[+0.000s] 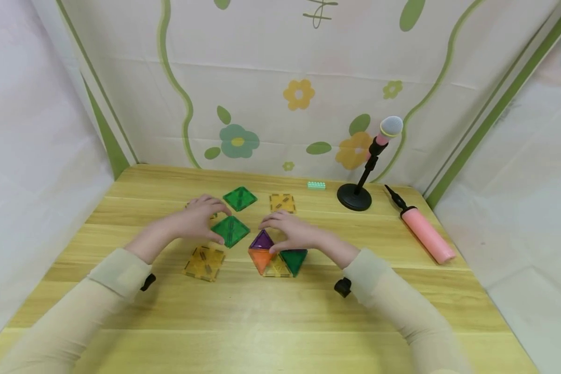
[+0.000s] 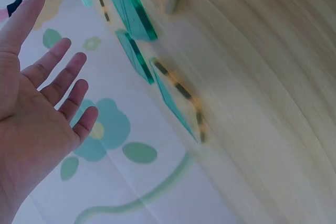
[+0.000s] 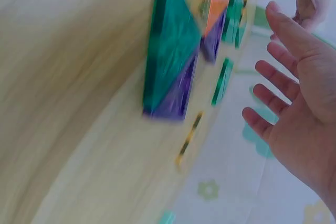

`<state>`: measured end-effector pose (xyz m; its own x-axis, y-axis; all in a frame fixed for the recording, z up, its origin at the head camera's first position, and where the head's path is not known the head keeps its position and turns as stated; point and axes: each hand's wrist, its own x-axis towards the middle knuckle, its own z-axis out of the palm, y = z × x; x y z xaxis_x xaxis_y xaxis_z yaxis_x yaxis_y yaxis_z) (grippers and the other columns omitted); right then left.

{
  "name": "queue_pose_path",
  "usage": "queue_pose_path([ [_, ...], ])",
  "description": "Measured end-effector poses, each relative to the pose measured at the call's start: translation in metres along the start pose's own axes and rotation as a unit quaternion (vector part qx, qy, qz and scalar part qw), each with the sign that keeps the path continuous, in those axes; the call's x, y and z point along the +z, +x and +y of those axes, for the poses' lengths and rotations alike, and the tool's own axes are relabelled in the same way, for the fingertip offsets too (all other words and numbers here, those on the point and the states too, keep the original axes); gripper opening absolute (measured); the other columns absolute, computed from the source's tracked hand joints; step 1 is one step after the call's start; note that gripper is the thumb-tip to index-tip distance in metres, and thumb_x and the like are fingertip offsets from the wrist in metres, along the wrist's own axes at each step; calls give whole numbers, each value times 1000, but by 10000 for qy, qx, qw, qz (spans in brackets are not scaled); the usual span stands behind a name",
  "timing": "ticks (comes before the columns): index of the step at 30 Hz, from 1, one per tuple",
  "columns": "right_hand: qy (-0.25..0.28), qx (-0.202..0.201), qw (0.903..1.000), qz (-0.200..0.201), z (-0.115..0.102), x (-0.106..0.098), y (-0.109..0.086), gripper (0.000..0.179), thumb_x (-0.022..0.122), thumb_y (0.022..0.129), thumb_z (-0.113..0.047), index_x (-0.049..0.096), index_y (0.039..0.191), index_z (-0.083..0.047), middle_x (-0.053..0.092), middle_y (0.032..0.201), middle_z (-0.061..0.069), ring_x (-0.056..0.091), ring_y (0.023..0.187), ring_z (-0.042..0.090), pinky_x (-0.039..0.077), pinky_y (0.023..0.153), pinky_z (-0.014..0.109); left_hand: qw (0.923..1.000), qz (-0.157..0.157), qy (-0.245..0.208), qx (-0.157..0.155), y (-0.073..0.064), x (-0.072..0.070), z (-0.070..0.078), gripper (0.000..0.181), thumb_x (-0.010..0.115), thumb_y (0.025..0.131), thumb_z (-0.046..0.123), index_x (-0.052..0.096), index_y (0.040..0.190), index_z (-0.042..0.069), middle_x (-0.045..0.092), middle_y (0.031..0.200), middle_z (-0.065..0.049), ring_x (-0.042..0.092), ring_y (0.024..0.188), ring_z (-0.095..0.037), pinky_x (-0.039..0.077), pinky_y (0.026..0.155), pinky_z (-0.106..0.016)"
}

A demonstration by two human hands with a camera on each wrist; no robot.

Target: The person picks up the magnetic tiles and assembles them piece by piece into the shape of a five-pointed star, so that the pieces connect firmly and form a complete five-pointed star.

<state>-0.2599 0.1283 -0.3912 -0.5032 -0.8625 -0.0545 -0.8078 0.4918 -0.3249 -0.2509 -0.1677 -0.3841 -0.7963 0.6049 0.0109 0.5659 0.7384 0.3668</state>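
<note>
The left grip (image 1: 197,218), fingers apart, is hovering near two green diamond tiles (image 1: 231,231) on the desk (image 1: 262,327); the right grip (image 1: 293,231), also spread, is hovering by one orange triangle (image 1: 259,259), one green triangle (image 1: 295,259) and two purple triangles (image 3: 181,95), which are lying clustered.

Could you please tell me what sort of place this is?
It is probably a children's play corner: coloured magnetic tiles, a pink-and-white microphone and a flower-printed fabric wall suggest it.
</note>
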Motion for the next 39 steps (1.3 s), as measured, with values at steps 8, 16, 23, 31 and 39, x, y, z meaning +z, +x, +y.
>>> queue_pose_path([
  [8,182,642,9978,-61,31,0,-36,65,73,83,-34,48,138,-10,42,143,13,32,135,31,24,111,49,9991,-165,-95,390,28,23,14,70,80,73,38,53,132,11,47,138,-12,30,132,-38,18,105,-66],
  [16,377,1075,9934,-118,55,14,-52,70,75,80,-35,48,138,-11,38,144,14,31,135,32,29,109,47,9971,-428,-67,623,56,46,22,65,78,76,37,56,131,13,48,136,-7,33,128,-32,24,106,-58],
  [23,344,1175,9922,-227,64,20,-52,75,76,77,-42,47,139,-13,40,144,14,34,132,32,29,109,47,9939,-963,144,525,69,55,24,66,75,77,45,55,132,15,44,139,-8,31,129,-30,25,107,-54],
  [31,335,1181,9922,-231,65,22,-50,73,75,77,-44,50,137,-13,41,141,10,36,129,29,31,107,47,9934,-1094,116,320,74,55,25,63,77,75,43,58,129,18,45,137,-6,32,128,-27,24,108,-53],
  [39,318,1140,9929,-92,63,21,-48,70,78,74,-42,52,132,-10,45,138,11,40,125,30,33,106,47,9938,-1063,65,302,77,56,28,59,81,73,37,57,123,16,52,130,-3,37,123,-24,28,106,-49],
])
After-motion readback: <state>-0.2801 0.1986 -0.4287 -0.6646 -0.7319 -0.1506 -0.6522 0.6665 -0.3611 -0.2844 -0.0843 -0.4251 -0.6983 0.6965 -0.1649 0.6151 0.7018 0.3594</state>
